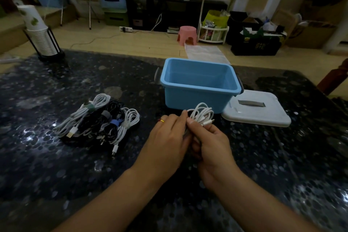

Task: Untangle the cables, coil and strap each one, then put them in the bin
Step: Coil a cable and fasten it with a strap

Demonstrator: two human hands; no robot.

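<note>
The coiled white cable [202, 114] is held above the dark table [56, 165], just before the blue bin [199, 88]. The left hand [167, 137] and right hand [211, 143] grip it together. Strapped cables [99, 120] lie at left.

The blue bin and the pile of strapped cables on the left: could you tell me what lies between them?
Nothing: in the head view, only bare dark tabletop separates the strapped cables from the blue bin.

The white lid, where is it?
In the head view, the white lid lies flat on the dark table, right of the blue bin, touching its corner.
</note>
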